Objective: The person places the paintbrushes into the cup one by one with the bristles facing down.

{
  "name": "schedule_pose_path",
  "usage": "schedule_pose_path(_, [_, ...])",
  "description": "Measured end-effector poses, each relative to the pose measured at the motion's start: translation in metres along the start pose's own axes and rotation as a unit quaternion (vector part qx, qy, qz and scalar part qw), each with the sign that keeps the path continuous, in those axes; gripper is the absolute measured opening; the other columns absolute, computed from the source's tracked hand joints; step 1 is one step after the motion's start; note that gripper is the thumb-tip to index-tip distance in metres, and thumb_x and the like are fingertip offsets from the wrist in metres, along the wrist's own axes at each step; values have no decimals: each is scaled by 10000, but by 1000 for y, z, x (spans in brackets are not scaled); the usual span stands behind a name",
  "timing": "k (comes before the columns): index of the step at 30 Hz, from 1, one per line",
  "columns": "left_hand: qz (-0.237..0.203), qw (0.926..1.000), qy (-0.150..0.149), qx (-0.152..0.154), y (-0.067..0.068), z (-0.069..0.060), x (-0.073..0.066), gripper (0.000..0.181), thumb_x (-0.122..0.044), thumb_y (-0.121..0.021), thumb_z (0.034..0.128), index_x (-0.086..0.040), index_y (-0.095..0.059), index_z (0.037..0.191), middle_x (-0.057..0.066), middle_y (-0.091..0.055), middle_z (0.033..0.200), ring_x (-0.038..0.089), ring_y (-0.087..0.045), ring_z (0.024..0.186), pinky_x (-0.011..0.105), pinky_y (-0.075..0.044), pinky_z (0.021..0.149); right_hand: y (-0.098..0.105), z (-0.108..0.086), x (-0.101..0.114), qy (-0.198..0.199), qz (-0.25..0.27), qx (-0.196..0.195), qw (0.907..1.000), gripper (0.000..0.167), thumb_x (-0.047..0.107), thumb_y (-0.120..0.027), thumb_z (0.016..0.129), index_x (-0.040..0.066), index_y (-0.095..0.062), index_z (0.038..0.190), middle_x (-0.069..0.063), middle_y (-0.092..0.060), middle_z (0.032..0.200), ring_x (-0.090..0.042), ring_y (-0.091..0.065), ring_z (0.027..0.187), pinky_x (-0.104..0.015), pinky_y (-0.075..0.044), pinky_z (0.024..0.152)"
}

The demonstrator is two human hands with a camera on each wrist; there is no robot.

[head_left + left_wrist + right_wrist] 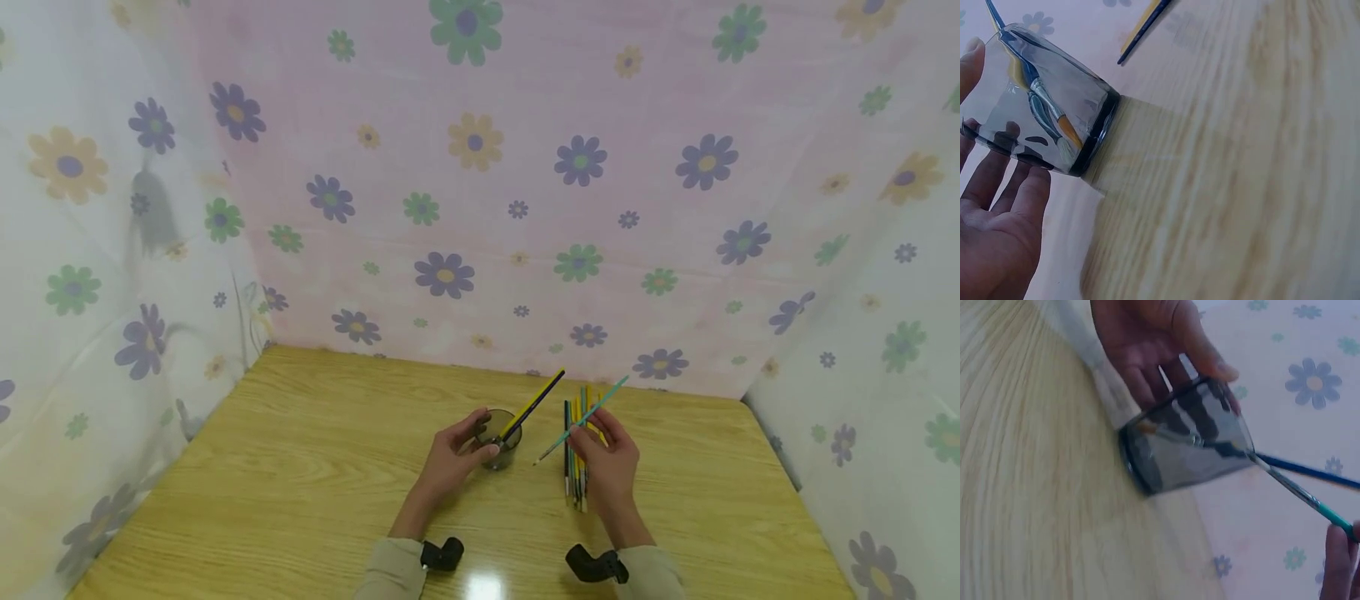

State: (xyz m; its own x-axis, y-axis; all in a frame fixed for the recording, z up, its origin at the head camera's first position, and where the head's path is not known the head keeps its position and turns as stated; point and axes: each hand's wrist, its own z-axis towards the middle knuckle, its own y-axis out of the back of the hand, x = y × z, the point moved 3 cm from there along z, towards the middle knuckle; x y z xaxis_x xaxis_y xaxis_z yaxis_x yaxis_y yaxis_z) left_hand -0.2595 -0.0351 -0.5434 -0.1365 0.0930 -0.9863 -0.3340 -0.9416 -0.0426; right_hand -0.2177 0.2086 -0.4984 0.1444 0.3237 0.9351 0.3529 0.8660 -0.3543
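Presently, in the head view, the left hand (448, 460) is partly closed around a dark transparent glass (504, 460), with its thumb on the near side and its fingers on the far left side. From the glass two brushes (534, 402), one yellow and one dark, lean out toward the upper right. The right hand (613, 467) pinches a teal brush (602, 402) between its thumb and fingers; this brush slants, its tip down and pointing to the left, near the glass. Below and beside the right hand, a bunch of brushes (576, 483), with dark, yellow and teal handles, lies on the wooden table (300, 458). Behind the table hangs a pink and white cloth (495, 225) with flowers. In the left wrist view, the fingers of the left hand spread along the wall of the glass, and the thumb is on its other side. Inside, the two brushes stand with their heads down, one with an orange-brown tip and one with pale bristles. In the right wrist view, the teal brush has its front end at the mouth of the glass, but I cannot tell if they touch. Only some right fingers appear at the edge there.
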Motion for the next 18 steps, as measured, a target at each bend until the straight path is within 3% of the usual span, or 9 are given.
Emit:
schedule_pose_path(4, [-24, 10000, 43, -31, 1, 0, 0, 633, -31, -748, 919, -55, -502, 1502, 225, -485, 1521, 356, -428, 1445, 509, -354, 1191, -16, -2, 4, 461, 368, -227, 9980, 384, -136, -659, 913, 14, -591, 1260, -45, -607, 1093, -103, -697, 877, -251, -634, 766])
schedule_pose_path(10, [14, 10000, 30, -31, 2, -1, -1, 640, -32, -748, 918, -53, -495, 1506, 219, -488, 1521, 358, -428, 1444, 516, -352, 1190, -36, -1, 5, 1195, 687, -191, 9903, 367, -179, -665, 882, -25, -623, 1213, -59, -618, 1074, -131, -665, 912, -286, -640, 781])
schedule_pose_path(18, [29, 10000, -19, -7, 1, -1, 0, 660, -36, -749, 919, -15, -467, 1515, 213, -493, 1518, 371, -439, 1434, 516, -362, 1182, -50, 1, -8, 1409, 606, -202, 9880, 377, -177, -681, 873, 0, -640, 1204, -79, -614, 1118, -182, -665, 965, -289, -639, 793])
